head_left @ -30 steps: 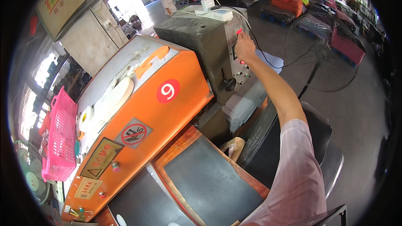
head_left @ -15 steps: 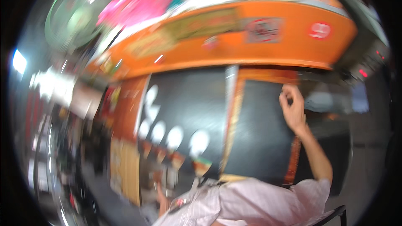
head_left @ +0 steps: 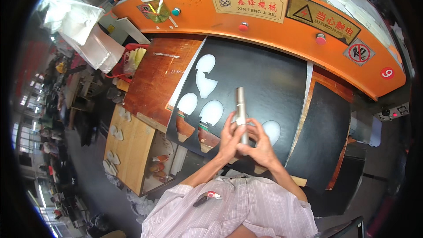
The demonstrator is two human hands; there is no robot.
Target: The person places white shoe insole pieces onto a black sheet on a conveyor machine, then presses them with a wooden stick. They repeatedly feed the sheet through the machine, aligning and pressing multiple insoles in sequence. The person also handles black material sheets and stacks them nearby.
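Both my hands hold a narrow silver metal cutting die [head_left: 240,102], seen nearly edge-on, upright above a black sheet [head_left: 260,70]. My left hand [head_left: 229,140] grips its left side with curled fingers. My right hand [head_left: 261,146] closes on its lower right part. Heel-shaped white pieces lie on the sheet: one [head_left: 271,131] just right of my right hand, one [head_left: 212,112] left of my left hand, and several farther left. Cut-out notches along the sheet's near edge show a reddish-brown board beneath. Part of the die is hidden behind my fingers.
An orange press beam [head_left: 246,4] with red buttons spans the far side. A second black sheet [head_left: 319,128] lies right. At left are a brown board [head_left: 163,70] and a wooden shelf [head_left: 128,150] with small white pieces. A red basket [head_left: 128,64] stands beyond.
My view has turned and sharpened. My right hand has come from the right-hand sheet to the middle, and my left hand has risen from low left. Both now hold the metal die.
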